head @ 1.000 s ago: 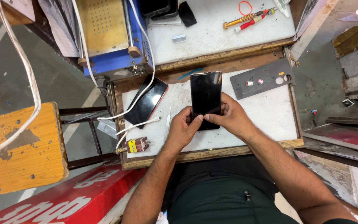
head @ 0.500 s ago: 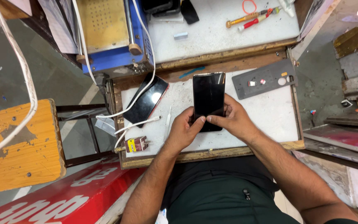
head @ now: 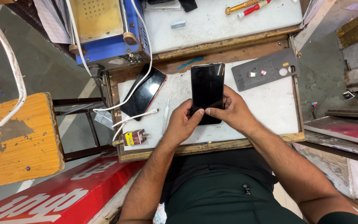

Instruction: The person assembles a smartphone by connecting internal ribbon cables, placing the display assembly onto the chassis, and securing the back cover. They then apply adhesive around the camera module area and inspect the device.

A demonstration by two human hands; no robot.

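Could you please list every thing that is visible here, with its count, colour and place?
phone: 1, black, held over white worktop
second phone: 1, black, worktop left, under cable
white cable: 1, white, across second phone
grey plate: 1, grey, worktop upper right
blue machine: 1, blue and tan, upper left
screwdrivers: 2, yellow, red, top shelf
wooden stool: 1, orange, left
left hand: 1, on phone's lower end
right hand: 1, on phone's lower right

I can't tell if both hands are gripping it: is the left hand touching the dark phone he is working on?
Touching. The head view shows the left hand with its thumb pressed on the lower screen of the dark phone, beside the right hand.
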